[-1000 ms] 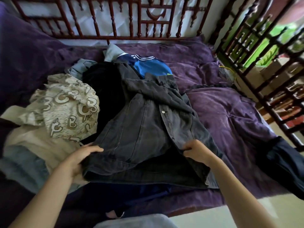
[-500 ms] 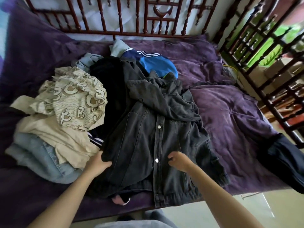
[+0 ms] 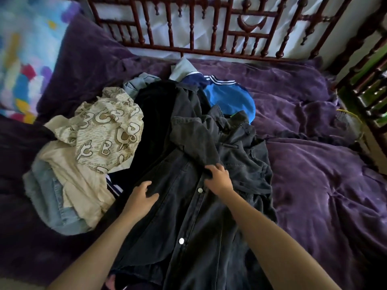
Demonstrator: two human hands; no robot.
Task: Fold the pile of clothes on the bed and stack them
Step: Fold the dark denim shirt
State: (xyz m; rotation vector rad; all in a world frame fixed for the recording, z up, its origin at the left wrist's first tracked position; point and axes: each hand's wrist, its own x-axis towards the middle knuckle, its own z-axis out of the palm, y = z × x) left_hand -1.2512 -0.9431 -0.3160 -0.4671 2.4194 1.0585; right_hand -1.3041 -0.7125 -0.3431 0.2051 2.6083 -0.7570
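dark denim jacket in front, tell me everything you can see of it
The dark denim jacket is faded charcoal denim, lying front up on the purple bed cover, hem toward the person. Two silver snaps show on its placket. Its upper part is rumpled, a sleeve bunched across the chest. The left hand rests on it; the right hand pinches fabric by the placket. Its top overlaps a black garment.

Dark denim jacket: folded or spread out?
Spread out, not folded: dark denim jacket lies front-up, snap placket visible, upper part rumpled. Right hand pinches its fabric; left hand rests on it.
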